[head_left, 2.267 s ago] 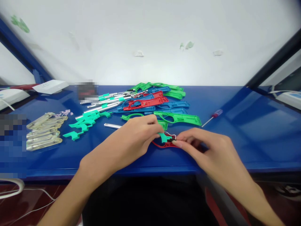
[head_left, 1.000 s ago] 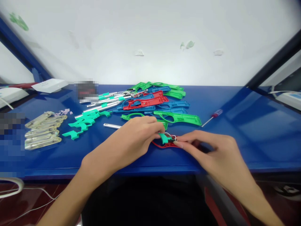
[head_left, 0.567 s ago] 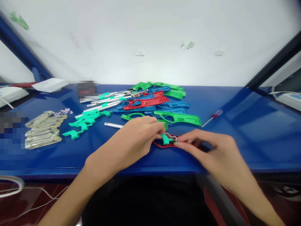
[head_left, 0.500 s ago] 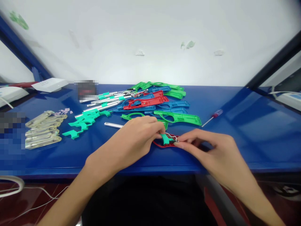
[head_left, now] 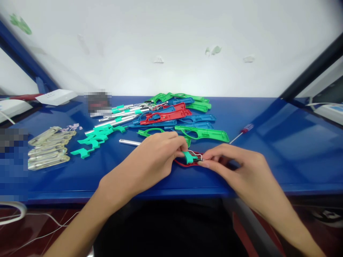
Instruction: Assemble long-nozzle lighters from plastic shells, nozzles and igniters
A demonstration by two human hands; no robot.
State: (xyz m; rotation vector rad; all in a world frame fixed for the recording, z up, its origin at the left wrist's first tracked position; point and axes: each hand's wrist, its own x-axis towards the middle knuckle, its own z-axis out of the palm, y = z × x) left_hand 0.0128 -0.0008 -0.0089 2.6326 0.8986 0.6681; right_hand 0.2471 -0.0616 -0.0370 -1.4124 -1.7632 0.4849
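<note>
I record both forearms entering from the near edge and converging over the front of the blue table (head_left: 160, 185). My left hand (head_left: 158, 155) is palm-down, its wrist bent and fingers curled, with thumb and forefinger in a narrow pinch at a small teal plastic trigger-shaped piece (head_left: 189, 158). My right hand (head_left: 239, 162) comes in from the right, thumb below forefinger, tips nearly closed at the thin white wires (head_left: 198, 154) and a small dark part; I cannot tell exactly what it grips. The teal piece sits over the red plastic half-shell (head_left: 183, 165), which lies between the hands, partly covered.

A silver metal tube (head_left: 129, 142) shows beyond the left hand, its other end hidden. To the left lie yellowish translucent plastic pieces (head_left: 52, 153) and a cluster of loose teal plastic pieces (head_left: 95, 143). Behind the hands is a bright green plastic half-shell (head_left: 211, 134), with a screwdriver (head_left: 246, 129) to its right. Farther back I find overlapping red, blue and green shells (head_left: 171, 116) beside silver tubes with teal fittings (head_left: 120, 120). The white wall (head_left: 134, 53) stands behind.
</note>
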